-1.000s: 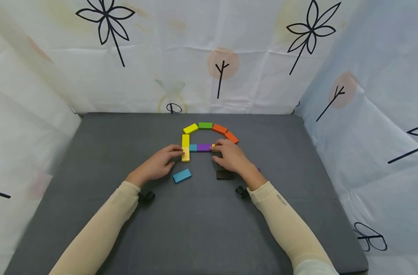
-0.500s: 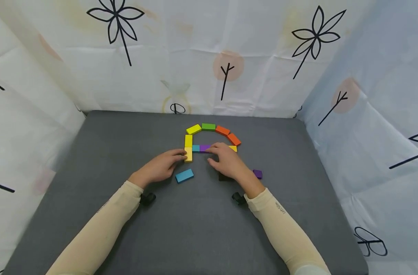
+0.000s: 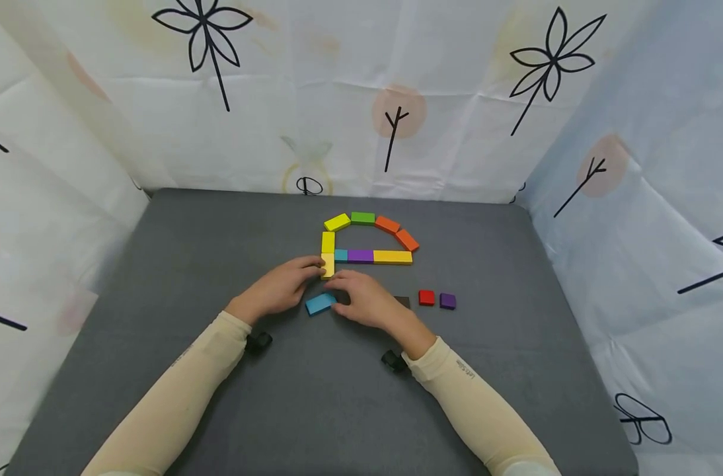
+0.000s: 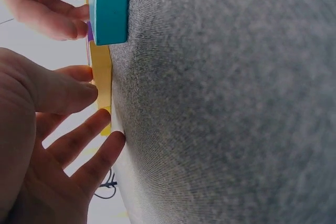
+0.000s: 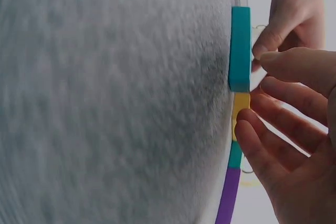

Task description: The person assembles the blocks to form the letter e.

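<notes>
In the head view, my left hand (image 3: 278, 287) rests with its fingertips at the pale yellow block (image 3: 328, 266), the near end of a block outline. The left wrist view shows its fingers spread, the thumb beside that block. My right hand (image 3: 364, 301) is above the light blue block (image 3: 320, 304), fingers loosely extended and thumb low at its right end. This blue block lies tilted on the table, apart from the outline. In the right wrist view, the thumb and fingers stand apart near the blue block (image 5: 240, 48), holding nothing.
The outline has yellow (image 3: 337, 222), green (image 3: 363, 218) and orange (image 3: 388, 225) blocks in an arc, over a row of teal (image 3: 341, 256), purple (image 3: 360, 256) and long yellow (image 3: 392, 258) blocks. Red (image 3: 426, 297), purple (image 3: 447, 301) and partly hidden dark (image 3: 403, 301) blocks lie to the right.
My right hand has moved left and nearer to me, from the block row to above the light blue block, uncovering the long yellow and red blocks. My left hand stays at the pale yellow block.
</notes>
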### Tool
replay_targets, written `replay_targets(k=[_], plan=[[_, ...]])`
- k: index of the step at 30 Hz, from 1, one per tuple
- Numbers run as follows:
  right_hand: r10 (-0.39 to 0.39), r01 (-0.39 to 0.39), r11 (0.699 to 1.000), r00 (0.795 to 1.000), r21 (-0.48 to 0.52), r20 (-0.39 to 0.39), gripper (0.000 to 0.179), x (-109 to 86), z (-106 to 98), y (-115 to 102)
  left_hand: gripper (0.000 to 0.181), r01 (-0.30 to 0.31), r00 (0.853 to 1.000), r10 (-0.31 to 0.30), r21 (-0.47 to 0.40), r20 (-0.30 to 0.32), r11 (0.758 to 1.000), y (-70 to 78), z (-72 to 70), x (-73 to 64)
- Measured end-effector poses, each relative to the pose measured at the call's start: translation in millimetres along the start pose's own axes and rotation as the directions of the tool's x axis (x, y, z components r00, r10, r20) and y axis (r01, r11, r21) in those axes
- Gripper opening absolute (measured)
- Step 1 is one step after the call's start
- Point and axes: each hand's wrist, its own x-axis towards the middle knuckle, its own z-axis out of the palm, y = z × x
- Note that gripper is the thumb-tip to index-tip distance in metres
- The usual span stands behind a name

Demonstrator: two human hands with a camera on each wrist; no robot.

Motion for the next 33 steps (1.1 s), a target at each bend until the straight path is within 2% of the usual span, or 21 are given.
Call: replay_targets(k=[15,27,33], plan=[[-0.008,0.005,0.998,0.999,0.059,0.037,0.034,5.0,2.8,0.6,0.036,-0.012,1.000,0.012,0.016,-0.019,1.000,1.5,-1.6,-0.3],[0.027,-0.028,0.999,0.999,0.033,0.032,0.027,-0.7,1.2,-2.4,0.038,0.026,1.000,-0.026,0.012,0.000,1.000,4.2,-4.2,-1.9],[0.067,-0.067,0.997,0.998,0.049,-0.007,0.027,-7.1,-0.5,-2.3,0.040,0.039,0.999,-0.039,0.032,0.013,0.999,5.2,-3.9,-1.3]])
